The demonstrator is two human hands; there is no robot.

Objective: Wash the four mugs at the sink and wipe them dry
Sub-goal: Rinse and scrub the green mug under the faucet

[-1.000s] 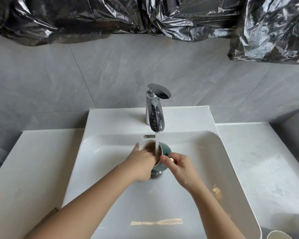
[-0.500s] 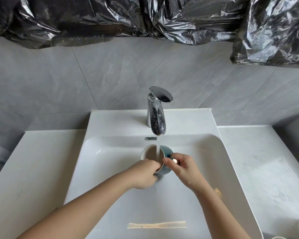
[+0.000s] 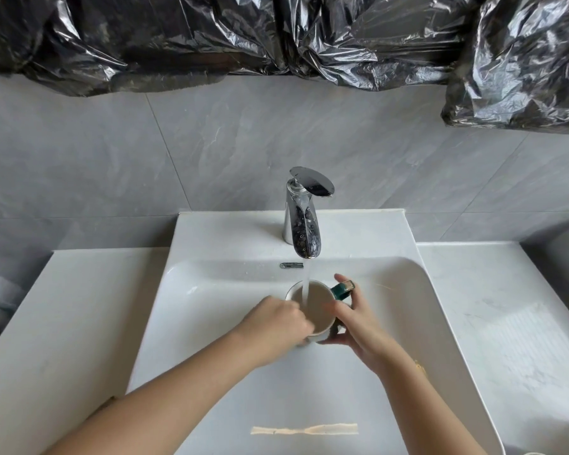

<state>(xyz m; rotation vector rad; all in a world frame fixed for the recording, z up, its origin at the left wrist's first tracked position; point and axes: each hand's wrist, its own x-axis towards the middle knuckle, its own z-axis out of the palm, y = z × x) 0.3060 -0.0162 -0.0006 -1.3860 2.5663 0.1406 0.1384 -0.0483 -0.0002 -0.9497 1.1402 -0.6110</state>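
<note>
The right hand (image 3: 355, 318) is wrapping round the far and right side of a green mug (image 3: 312, 307), fingers curled against its wall and thumb lying over the near rim, so it is clamped on the mug; the mug's dark green handle (image 3: 342, 288) is sticking out to the upper right, just above those fingers; the left hand (image 3: 278, 318) is pressing on the mug's left rim with its fingers bunched together and dipping inside the cup, though how they are gripping is hidden by the knuckles; the mug is sitting upright, or nearly so, in the middle of the white sink (image 3: 211, 290), its pale inside facing up; a thin stream of water (image 3: 306, 287) is falling straight into it from the chrome tap (image 3: 304, 221) mounted on the back ledge; a small chrome overflow slot (image 3: 291, 265) is showing in the sink's back wall just left of the stream; the white desk (image 3: 506, 323) is spreading out on both sides of the sink; grey wall tiles (image 3: 145, 152) are rising behind, with crumpled black plastic sheeting (image 3: 276, 37) hanging across the top.
</note>
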